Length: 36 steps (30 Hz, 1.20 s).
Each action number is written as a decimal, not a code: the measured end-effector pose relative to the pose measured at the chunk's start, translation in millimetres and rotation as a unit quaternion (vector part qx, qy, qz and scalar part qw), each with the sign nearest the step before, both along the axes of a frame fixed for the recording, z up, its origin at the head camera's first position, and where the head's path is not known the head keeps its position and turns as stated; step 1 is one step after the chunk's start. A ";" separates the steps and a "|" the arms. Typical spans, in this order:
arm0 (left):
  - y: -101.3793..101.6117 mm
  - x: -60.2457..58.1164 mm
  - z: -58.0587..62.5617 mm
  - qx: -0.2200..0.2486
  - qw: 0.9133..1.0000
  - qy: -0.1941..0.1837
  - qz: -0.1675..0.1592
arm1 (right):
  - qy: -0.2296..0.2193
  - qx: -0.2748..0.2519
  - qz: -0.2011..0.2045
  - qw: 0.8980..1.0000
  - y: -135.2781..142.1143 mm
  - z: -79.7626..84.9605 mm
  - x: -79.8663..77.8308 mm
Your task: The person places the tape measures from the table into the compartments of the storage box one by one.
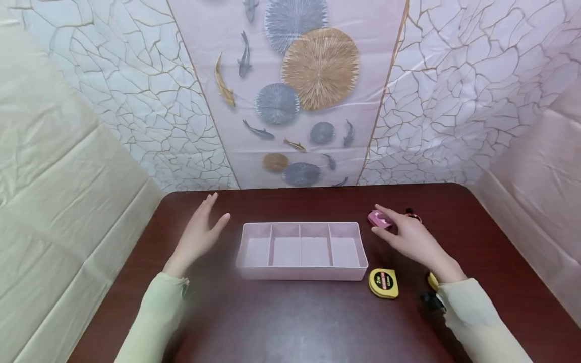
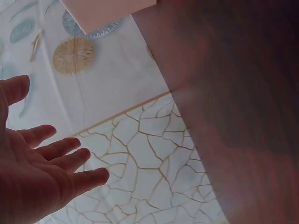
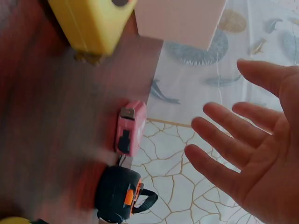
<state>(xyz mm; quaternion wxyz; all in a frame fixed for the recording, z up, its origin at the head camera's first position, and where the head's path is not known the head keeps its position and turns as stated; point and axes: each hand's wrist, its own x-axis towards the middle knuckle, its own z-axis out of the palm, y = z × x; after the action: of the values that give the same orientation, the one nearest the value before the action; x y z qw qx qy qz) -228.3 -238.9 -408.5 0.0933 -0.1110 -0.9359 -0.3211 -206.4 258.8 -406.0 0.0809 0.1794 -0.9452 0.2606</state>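
A pale pink tray [image 1: 301, 273] with several compartments stands on the dark table. Left of it, my left hand [image 1: 198, 234] hovers with fingers spread; the left wrist view shows that palm [image 2: 42, 182] holding nothing. My right hand [image 1: 415, 239] is above the table right of the tray, fingers extended and thumb apart. Nearest to its fingertips lies a small pink tape measure [image 1: 379, 220], partly covered by the hand in the head view. A yellow tape measure [image 1: 383, 283] lies by the tray's front right corner. The right wrist view shows a black and orange tape measure [image 3: 119, 193] with a strap.
Beneath the right wrist, another yellow and black object [image 1: 432, 301] is mostly hidden by the sleeve. The wooden table [image 1: 290, 322] has a patterned cloth wall [image 1: 277, 103] behind it and plain cloth walls at both sides.
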 end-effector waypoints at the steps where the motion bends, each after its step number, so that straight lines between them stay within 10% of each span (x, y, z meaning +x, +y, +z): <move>1: -2.0 1.2 -1.8 0.001 1.000 -0.002 0.001 | -0.002 -0.003 0.011 1.000 -1.4 -0.5 1.2; 13: -1.5 10.2 -23.0 0.041 0.997 -0.059 -0.014 | -0.083 -0.061 0.068 0.992 -19.3 -1.6 12.0; 24: 3.5 22.1 -42.3 0.072 0.989 -0.127 -0.038 | -0.108 -0.034 0.042 0.993 -24.7 -17.0 12.8; 36: 12.2 25.3 -42.4 0.082 0.986 -0.129 -0.068 | -0.119 -0.054 0.050 0.990 -26.1 -22.5 10.9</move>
<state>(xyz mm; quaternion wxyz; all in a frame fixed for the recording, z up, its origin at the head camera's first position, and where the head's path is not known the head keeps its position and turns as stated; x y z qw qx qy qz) -203.0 -226.7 -450.9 -0.0420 -0.1242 -0.9008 -0.4140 -195.5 232.7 -428.5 -0.0361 0.1895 -0.9224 0.3345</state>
